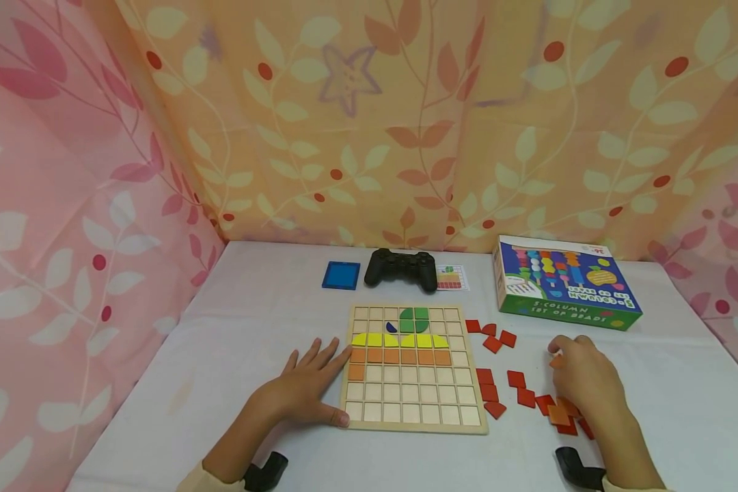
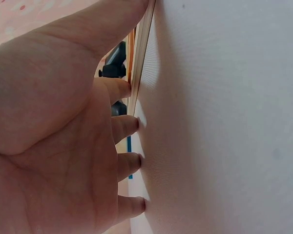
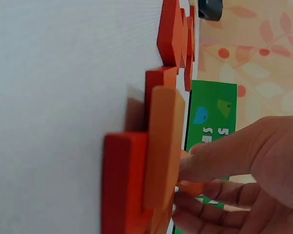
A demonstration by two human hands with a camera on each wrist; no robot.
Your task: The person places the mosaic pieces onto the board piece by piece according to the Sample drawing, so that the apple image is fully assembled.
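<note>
A wooden grid board (image 1: 411, 393) lies on the white table. It holds a row of yellow pieces (image 1: 400, 340), orange square tiles (image 1: 400, 357) below them, green pieces (image 1: 415, 320) and a small dark blue piece (image 1: 391, 327) near the top. My left hand (image 1: 304, 391) rests spread on the table, thumb and index fingertip at the board's left edge. Over on the right, my right hand (image 1: 587, 376) pinches an orange tile (image 1: 556, 360) between thumb and fingers. Under its wrist side lies a pile of red and orange tiles, one orange tile (image 3: 163, 146) on top.
Several loose red tiles (image 1: 516, 379) lie between the board and my right hand. Behind the board are a blue square tray (image 1: 341, 275), a black game controller (image 1: 401, 268) and a small pattern card (image 1: 454, 278). A bead-set box (image 1: 568, 281) stands at the back right.
</note>
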